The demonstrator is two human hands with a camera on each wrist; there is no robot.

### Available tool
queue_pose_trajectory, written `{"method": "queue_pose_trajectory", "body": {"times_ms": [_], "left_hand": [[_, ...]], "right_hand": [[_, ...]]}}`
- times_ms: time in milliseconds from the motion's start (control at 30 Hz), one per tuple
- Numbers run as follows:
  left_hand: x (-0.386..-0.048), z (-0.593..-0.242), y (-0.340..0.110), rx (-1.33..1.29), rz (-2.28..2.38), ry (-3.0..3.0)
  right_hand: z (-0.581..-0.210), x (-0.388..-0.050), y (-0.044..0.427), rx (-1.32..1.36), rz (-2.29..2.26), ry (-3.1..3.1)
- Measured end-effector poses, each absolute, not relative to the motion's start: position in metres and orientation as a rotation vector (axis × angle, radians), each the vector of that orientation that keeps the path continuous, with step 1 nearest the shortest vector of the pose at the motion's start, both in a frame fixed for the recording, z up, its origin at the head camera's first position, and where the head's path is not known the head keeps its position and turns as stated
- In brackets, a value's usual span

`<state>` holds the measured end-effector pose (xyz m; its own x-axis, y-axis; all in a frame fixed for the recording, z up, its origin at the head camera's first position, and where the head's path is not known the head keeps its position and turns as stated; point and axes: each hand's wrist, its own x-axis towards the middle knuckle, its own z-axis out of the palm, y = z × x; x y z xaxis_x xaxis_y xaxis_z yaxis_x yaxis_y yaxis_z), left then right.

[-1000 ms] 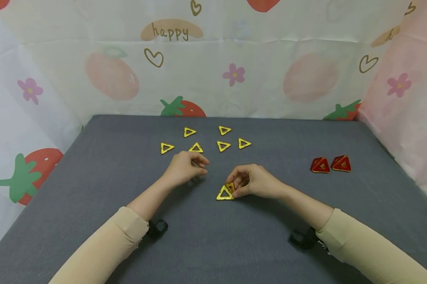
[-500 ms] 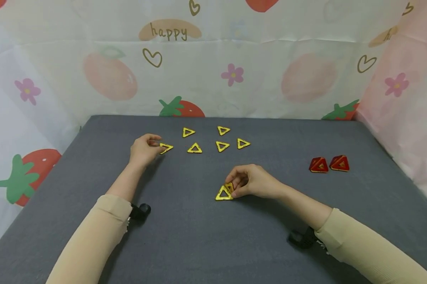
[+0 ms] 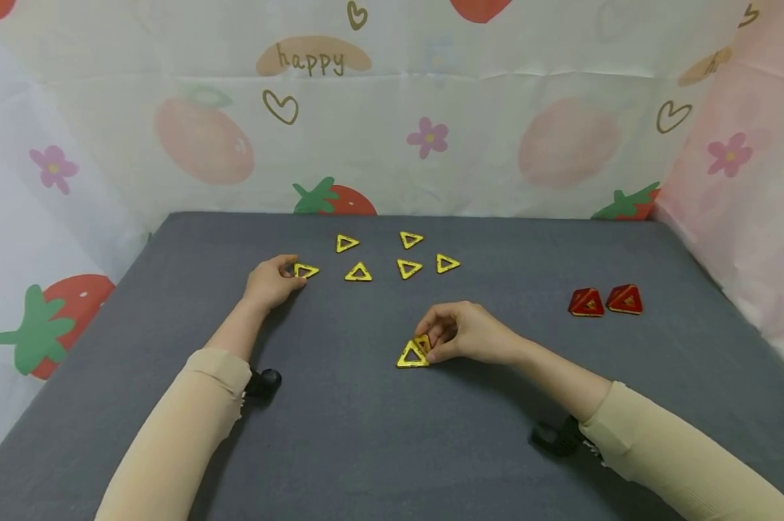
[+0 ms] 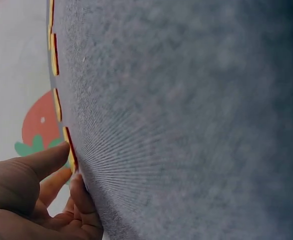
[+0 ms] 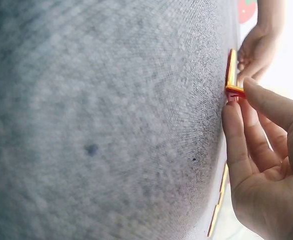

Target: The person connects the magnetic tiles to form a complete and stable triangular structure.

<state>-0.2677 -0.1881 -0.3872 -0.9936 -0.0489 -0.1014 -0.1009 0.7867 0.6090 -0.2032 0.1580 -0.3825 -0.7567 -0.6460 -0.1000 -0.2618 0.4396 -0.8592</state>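
While the right hand (image 3: 471, 333) pinches a raised yellow triangular tile (image 3: 420, 339) beside a flat one (image 3: 412, 364) below frame centre, left hand (image 3: 269, 285) pinches another triangular tile (image 3: 313, 270), upper left of centre.

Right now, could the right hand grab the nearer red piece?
Probably not without letting go: the right hand holds a yellow triangle. Otherwise, nothing seems to block the way to the red piece.

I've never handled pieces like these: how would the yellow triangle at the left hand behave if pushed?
The yellow triangle at the left hand is probably stiff, as its edges look straight. Its open middle suggests it's light. Thin and flat, it would likely slide rather than roll.
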Motion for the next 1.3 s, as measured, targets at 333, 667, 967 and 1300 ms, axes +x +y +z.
{"method": "queue_pose_trajectory", "body": {"times_ms": [333,667,967,1300], "left_hand": [[-0.2683,-0.3865,-0.1874,-0.122,0.912,2.924],[-0.2668,-0.3844,-0.1866,-0.206,1.003,2.887],[-0.2655,-0.3828,-0.1834,-0.308,1.154,2.852],[-0.2602,-0.3817,-0.1798,-0.375,1.304,2.866]], "right_hand": [[-0.3818,-0.2035,0.1567,-0.771,-1.249,2.282],[-0.3822,-0.2038,0.1563,-0.764,-1.259,2.276],[-0.3827,-0.2041,0.1569,-0.749,-1.251,2.292],[-0.3835,-0.2042,0.1566,-0.752,-1.252,2.292]]}}
